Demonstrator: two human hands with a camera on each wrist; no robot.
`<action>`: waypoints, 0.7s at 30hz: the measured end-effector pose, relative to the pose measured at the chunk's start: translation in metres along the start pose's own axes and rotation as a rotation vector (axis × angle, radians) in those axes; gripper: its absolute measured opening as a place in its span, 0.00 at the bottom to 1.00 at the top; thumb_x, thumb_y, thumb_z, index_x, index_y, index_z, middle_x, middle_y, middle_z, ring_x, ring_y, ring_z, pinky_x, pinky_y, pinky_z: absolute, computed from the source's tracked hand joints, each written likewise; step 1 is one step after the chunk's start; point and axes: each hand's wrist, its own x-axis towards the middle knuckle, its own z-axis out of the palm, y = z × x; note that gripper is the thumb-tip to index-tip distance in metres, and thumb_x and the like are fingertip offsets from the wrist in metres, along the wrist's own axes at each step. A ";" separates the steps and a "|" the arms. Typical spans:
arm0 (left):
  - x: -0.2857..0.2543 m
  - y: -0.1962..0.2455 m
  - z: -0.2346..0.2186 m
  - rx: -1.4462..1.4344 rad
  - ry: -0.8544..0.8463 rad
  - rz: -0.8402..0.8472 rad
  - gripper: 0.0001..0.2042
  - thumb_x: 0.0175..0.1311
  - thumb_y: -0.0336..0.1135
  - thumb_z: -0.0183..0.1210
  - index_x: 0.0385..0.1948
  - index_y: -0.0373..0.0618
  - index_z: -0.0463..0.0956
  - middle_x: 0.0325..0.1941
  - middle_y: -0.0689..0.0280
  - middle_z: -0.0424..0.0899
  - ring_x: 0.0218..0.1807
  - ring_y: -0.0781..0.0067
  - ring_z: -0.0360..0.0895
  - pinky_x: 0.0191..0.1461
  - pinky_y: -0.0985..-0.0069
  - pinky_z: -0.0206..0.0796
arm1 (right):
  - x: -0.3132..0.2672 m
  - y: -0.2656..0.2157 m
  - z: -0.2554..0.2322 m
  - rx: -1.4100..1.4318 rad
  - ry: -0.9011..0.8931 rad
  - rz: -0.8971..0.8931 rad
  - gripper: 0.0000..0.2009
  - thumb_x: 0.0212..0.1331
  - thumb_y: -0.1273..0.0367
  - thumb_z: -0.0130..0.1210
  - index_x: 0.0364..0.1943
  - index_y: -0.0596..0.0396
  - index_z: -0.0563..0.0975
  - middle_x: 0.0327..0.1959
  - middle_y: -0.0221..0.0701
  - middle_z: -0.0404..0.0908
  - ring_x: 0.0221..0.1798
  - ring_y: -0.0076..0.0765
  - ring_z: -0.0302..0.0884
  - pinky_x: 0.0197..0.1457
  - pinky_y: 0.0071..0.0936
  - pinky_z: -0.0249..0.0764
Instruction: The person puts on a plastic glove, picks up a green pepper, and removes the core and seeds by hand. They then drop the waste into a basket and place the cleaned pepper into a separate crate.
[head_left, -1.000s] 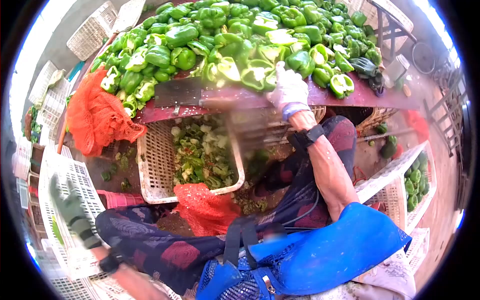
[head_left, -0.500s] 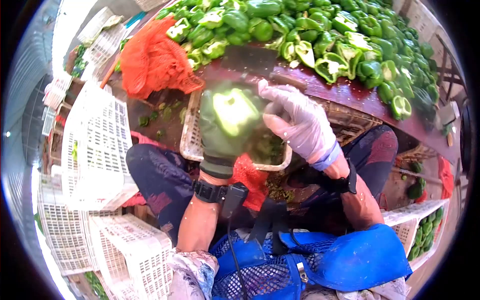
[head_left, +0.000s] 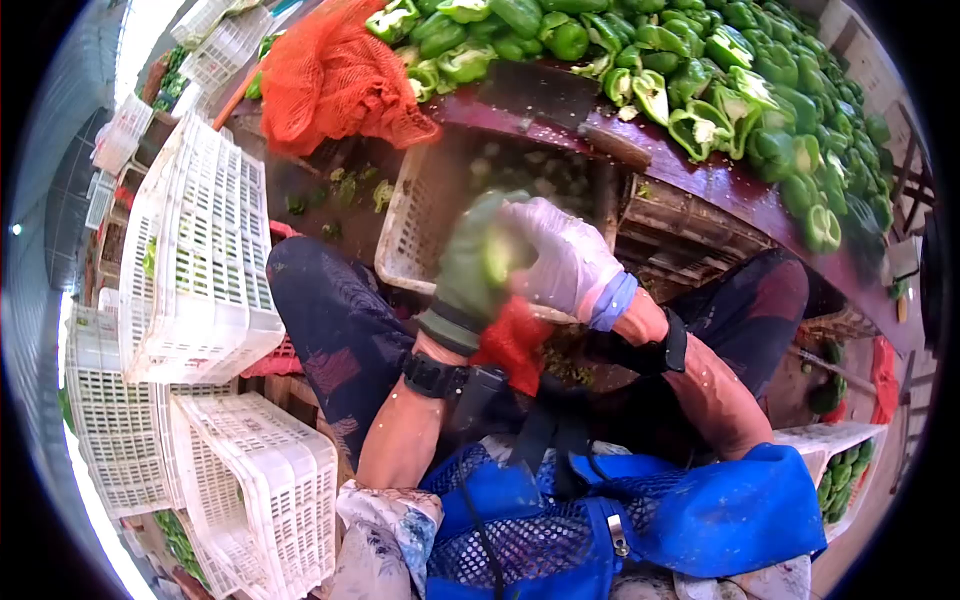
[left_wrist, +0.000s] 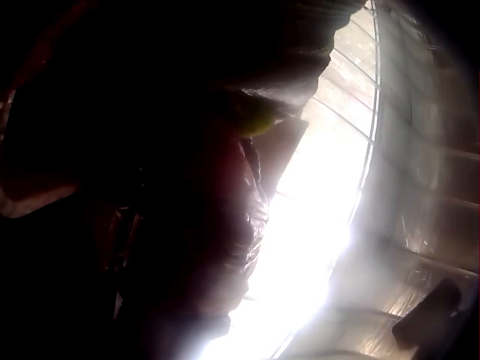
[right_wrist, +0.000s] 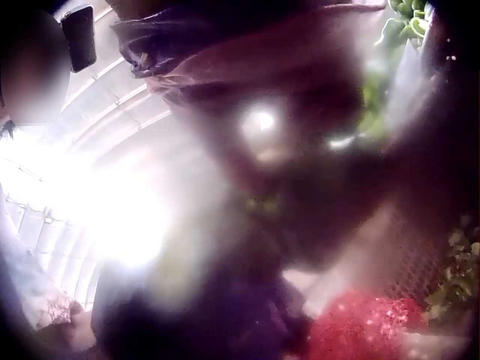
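Note:
My left hand [head_left: 470, 260], in a green glove, holds a halved green bell pepper [head_left: 497, 252], its pale inside facing right. My right hand [head_left: 565, 255], in a pale glove with a lilac cuff, curls its fingers over the pepper's right side. Motion blurs both hands, and the fingers hide much of the pepper. Both are above a white crate [head_left: 400, 255] holding pepper scraps. The left wrist view is dark; a yellow-green bit of pepper [left_wrist: 257, 122] shows between the gloves. Blur and shadow cover the right hand [right_wrist: 262, 82] in its own wrist view.
A heap of green peppers [head_left: 780, 110], many halved, covers the red table [head_left: 720, 195]. At its front edge lies a dark cleaver [head_left: 535, 92] with a wooden handle [head_left: 615, 146]. Orange netting [head_left: 340, 80] hangs at left. White crates [head_left: 200, 260] stand left; red netting [head_left: 515, 350] lies below.
The left hand came from the left-hand crates to the middle with a pepper half. The right hand left the heap and now meets the pepper. The view has turned left.

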 end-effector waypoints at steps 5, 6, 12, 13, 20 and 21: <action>-0.012 0.000 -0.012 0.338 -0.089 0.453 0.27 0.63 0.50 0.56 0.59 0.40 0.70 0.60 0.57 0.75 0.63 0.60 0.71 0.67 0.65 0.62 | 0.002 0.005 0.019 -0.101 0.002 -0.032 0.25 0.40 0.71 0.63 0.49 0.55 0.76 0.46 0.45 0.78 0.47 0.54 0.79 0.50 0.40 0.77; -0.013 0.002 -0.012 0.341 -0.076 0.454 0.25 0.64 0.44 0.56 0.59 0.40 0.70 0.61 0.56 0.75 0.64 0.60 0.71 0.68 0.66 0.61 | 0.001 0.005 0.023 -0.097 0.024 -0.072 0.23 0.40 0.71 0.63 0.48 0.56 0.76 0.45 0.45 0.78 0.47 0.54 0.79 0.50 0.41 0.76; -0.014 0.017 -0.020 0.016 -0.032 0.055 0.16 0.68 0.31 0.47 0.55 0.37 0.73 0.58 0.57 0.77 0.61 0.62 0.73 0.66 0.68 0.62 | -0.004 -0.002 0.027 0.173 -0.056 -0.056 0.20 0.43 0.73 0.63 0.44 0.60 0.76 0.43 0.42 0.78 0.44 0.45 0.81 0.47 0.32 0.75; -0.016 0.017 -0.023 0.005 -0.075 0.111 0.16 0.68 0.32 0.47 0.55 0.36 0.73 0.58 0.57 0.77 0.61 0.62 0.73 0.66 0.68 0.62 | -0.001 -0.006 0.022 0.165 -0.122 -0.048 0.20 0.43 0.74 0.63 0.45 0.61 0.75 0.38 0.40 0.80 0.39 0.37 0.81 0.44 0.27 0.75; -0.012 0.007 -0.028 0.278 0.007 0.502 0.14 0.68 0.35 0.50 0.49 0.39 0.77 0.50 0.61 0.80 0.55 0.68 0.75 0.61 0.70 0.67 | 0.011 0.002 0.024 0.264 -0.247 0.100 0.19 0.38 0.76 0.68 0.39 0.62 0.78 0.29 0.28 0.80 0.34 0.19 0.75 0.39 0.23 0.75; -0.016 0.002 -0.025 0.305 0.011 0.529 0.16 0.68 0.38 0.52 0.51 0.39 0.76 0.52 0.60 0.79 0.56 0.66 0.75 0.62 0.69 0.67 | 0.012 0.001 0.026 0.180 -0.242 0.095 0.19 0.38 0.76 0.68 0.39 0.62 0.79 0.29 0.29 0.81 0.34 0.20 0.76 0.38 0.24 0.75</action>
